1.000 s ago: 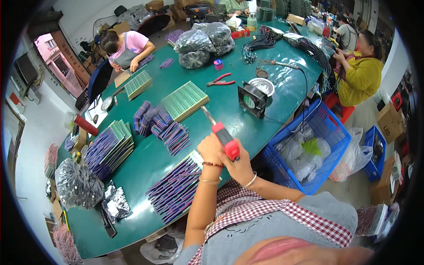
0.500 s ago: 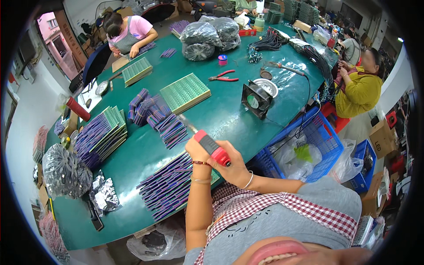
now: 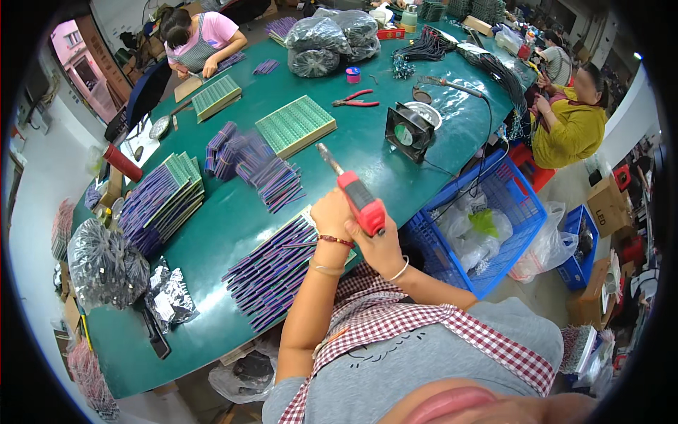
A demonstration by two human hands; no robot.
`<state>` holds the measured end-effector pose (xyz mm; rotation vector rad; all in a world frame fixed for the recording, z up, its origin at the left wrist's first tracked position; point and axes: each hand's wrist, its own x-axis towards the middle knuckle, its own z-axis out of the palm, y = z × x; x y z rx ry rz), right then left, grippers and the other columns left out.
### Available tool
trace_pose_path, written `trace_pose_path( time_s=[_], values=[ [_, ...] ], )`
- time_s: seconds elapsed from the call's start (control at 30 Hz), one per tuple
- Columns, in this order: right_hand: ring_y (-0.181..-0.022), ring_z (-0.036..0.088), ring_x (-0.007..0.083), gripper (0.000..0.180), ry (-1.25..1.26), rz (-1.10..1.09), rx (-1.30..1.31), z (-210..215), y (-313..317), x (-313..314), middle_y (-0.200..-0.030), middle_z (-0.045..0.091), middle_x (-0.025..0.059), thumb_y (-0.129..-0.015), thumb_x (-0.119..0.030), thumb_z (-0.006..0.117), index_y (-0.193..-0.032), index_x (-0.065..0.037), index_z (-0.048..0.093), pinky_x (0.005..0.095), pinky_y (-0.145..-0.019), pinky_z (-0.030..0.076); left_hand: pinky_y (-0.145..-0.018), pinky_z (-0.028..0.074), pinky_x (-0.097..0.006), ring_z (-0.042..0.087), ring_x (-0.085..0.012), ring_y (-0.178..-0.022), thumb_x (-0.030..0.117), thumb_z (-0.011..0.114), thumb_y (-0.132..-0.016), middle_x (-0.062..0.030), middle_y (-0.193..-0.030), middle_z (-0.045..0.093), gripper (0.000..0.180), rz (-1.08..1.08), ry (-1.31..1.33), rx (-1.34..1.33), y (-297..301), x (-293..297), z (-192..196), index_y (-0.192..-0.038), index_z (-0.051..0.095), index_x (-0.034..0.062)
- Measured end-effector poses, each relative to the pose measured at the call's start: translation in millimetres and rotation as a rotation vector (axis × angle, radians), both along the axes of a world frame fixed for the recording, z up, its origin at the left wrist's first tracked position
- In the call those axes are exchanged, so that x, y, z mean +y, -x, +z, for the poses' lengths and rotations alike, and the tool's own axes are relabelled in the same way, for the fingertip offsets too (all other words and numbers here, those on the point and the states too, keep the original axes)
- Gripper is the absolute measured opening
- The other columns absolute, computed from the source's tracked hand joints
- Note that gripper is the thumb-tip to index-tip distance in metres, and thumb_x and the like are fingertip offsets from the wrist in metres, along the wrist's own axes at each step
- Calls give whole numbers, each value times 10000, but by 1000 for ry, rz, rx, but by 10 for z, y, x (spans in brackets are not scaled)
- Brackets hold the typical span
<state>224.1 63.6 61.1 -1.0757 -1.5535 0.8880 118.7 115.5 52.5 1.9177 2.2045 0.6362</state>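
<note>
A red-and-black hand tool with a slim metal barrel (image 3: 361, 201) is held up above the table's near side, its barrel tilted to the far left. My right hand (image 3: 381, 247) is closed round its rear end. Against the tool's left side my left hand (image 3: 332, 212) is curled closed; its fingertips are hidden, so what they grip cannot be made out. Rows of purple strips on green boards (image 3: 272, 272) lie beside my left forearm. Beyond my hands is a heap of loose purple strips (image 3: 279, 185). A green board block (image 3: 295, 126) sits past the heap.
On the green table (image 3: 212, 268) are a black fan (image 3: 409, 133), red-handled pliers (image 3: 357, 99), a soldering iron (image 3: 452, 86), stacked strips (image 3: 152, 208) and bagged parts (image 3: 106, 263). A blue crate (image 3: 519, 244) stands at my right. Co-workers sit far left (image 3: 201, 42) and right (image 3: 568, 124).
Both hands have moved slightly away from me and to the right with the red-and-black tool. Its barrel now points more steeply toward the far side. The view has shifted a little.
</note>
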Motion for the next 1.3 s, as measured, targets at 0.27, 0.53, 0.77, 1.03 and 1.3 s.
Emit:
trace_pose_path(
  time_s=[0.27,0.53,0.77,1.03,1.3],
  values=[
    [-870,619,196,438,6,13,-15,17,27,-279,-952,642,110,-864,-235,735,-1175,1,537,319,-800,488,-545,550,-381,703,-283,-668,220,587,-837,-122,-713,684,183,-13,15,1,113,-173,-16,-735,648,81],
    [-822,583,97,306,176,25,39,-28,-80,-244,-985,650,29,-918,-194,683,-1142,0,608,257,-729,471,-562,552,-376,711,-267,-703,152,604,-822,-115,-777,704,97,-2,77,50,14,-107,-4,-813,664,77],
    [-898,587,128,225,145,-69,91,248,-305,-125,-980,637,53,-960,-155,608,-1104,18,603,278,-810,471,-620,539,-456,663,-347,-739,161,536,-862,-149,-803,664,141,197,16,30,650,-291,-337,-840,643,73],
    [-962,624,237,444,193,-101,141,73,-551,-173,-1065,623,163,-970,-159,585,-1311,57,402,415,-895,522,-778,479,-420,577,-312,-948,134,679,-793,-103,-945,596,132,-78,39,1,1261,-392,-599,-888,617,67],
    [-911,627,240,437,194,-60,134,-68,-626,-276,-1019,630,159,-958,-133,591,-1312,48,410,409,-869,525,-800,441,-405,550,-285,-936,131,681,-802,-80,-915,561,115,-99,-4,-24,1186,-639,-485,-866,601,78]
  ],
)
